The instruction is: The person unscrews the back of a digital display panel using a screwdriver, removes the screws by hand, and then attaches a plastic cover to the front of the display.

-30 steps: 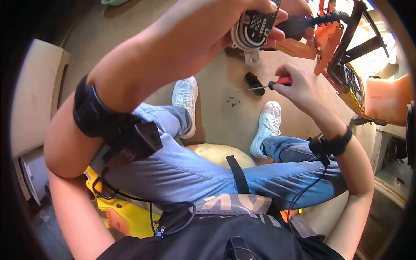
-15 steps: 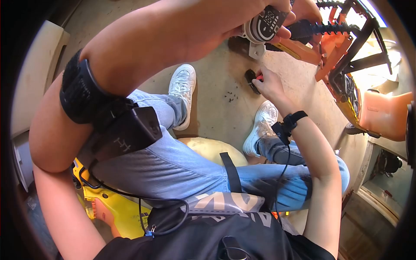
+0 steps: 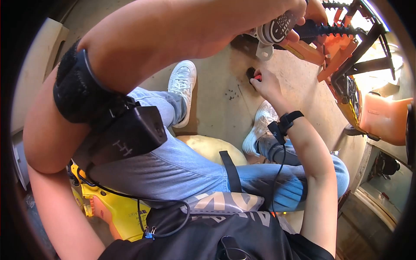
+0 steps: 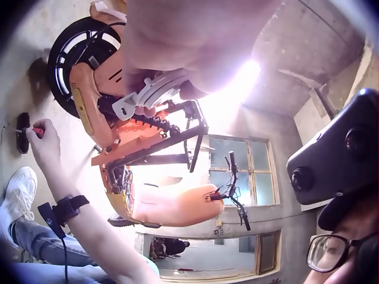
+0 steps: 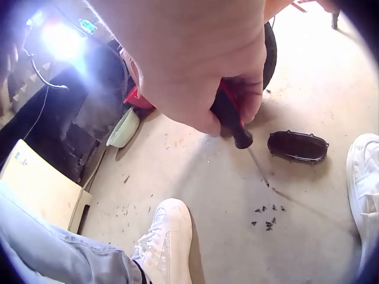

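My left hand (image 3: 296,8) grips a round pale housing (image 3: 265,38) with a black printed face and a metal tab, raised at the top of the head view. In the left wrist view the housing (image 4: 159,89) shows from the side under the hand. My right hand (image 3: 268,83) holds a red and black screwdriver (image 5: 230,115), its shaft slanting down to the floor. Its tip is close to a scatter of small dark screws (image 5: 269,220). Beside the shaft lies a black oval cover (image 5: 298,147), partly hidden by my right hand in the head view.
An orange scooter (image 4: 172,204) with exposed shock absorbers and a black frame stands at the right. White shoes (image 3: 182,82) flank the screws. A pale green basin (image 5: 124,128) and a white cabinet (image 5: 44,183) stand farther off. Yellow panels (image 3: 123,208) lie beside my seat.
My right hand has moved left and slightly up with the screwdriver, its shaft swinging from the oval cover toward the screws. My left hand and the housing have shifted right and slightly down.
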### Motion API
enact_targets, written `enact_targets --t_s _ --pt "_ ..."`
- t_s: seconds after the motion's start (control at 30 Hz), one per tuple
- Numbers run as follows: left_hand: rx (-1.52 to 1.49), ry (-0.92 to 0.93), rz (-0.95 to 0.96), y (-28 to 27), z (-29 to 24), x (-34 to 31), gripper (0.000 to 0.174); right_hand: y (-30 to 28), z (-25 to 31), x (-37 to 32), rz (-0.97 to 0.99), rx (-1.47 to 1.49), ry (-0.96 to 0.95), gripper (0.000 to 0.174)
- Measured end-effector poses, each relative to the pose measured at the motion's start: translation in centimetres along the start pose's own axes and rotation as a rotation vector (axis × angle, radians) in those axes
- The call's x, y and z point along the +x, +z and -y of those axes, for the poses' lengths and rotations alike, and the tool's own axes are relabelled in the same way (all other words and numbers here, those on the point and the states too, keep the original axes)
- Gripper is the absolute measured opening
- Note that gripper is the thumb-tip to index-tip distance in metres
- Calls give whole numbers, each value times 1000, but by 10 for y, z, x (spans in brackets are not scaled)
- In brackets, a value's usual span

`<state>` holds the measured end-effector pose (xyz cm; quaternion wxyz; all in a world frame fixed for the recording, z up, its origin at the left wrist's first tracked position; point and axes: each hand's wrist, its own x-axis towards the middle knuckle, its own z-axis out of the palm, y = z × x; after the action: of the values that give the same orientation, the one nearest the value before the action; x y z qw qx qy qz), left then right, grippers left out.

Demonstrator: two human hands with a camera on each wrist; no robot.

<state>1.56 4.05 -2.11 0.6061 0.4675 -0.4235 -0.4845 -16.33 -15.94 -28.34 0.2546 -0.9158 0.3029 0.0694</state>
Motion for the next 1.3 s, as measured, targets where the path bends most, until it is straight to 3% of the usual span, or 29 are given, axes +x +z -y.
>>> enact_targets --t_s 0.07,0.17,0.23,0.27,0.3,0.33,0.37,0.43,0.47,0.53,0.57,0.6,0.77,0.87,1.13,1.3 --pt "97 26 -62 10 -3 -1 26 -7 0 4 8 -4 7 26" --pt "92 -86 -215 15 -5 2 26 -34 6 10 14 80 43 30" --pt "87 -12 -26 -3 3 4 25 -67 21 4 -15 75 27 31" --pt "87 -7 -26 -12 2 6 25 -82 28 1 -41 73 9 33" --pt "-111 -113 72 -20 -4 8 25 -96 25 2 -110 79 -133 37" --pt "-309 -219 172 -24 -7 10 25 -121 46 -11 -96 115 -46 36" --pt "-308 -211 174 -20 -5 10 25 -137 47 -16 -108 221 -61 33" --pt "9 -33 -230 1 -1 6 24 -171 58 -33 -156 368 -82 27" --pt "9 -17 -230 9 -6 7 24 -191 69 -49 -193 410 -91 24" --pt "-102 -144 -450 17 -18 11 26 -223 82 -78 -269 497 -113 22" --pt "-221 -76 -306 -9 8 21 28 -235 87 -92 -318 544 -129 23" --pt "-220 -53 -304 -11 11 21 28 -244 91 -106 -368 591 -148 23" --pt "-262 -48 -384 -3 7 23 39 -257 98 -159 -658 863 -247 28" --pt "-321 -58 -384 4 1 23 42 -256 92 -172 -643 961 -342 33" --pt "-393 31 -294 12 -15 23 46 -259 95 -173 -607 1054 -289 38" --pt "-385 -26 -185 10 -18 26 58 -261 93 -174 -603 1111 -259 37"
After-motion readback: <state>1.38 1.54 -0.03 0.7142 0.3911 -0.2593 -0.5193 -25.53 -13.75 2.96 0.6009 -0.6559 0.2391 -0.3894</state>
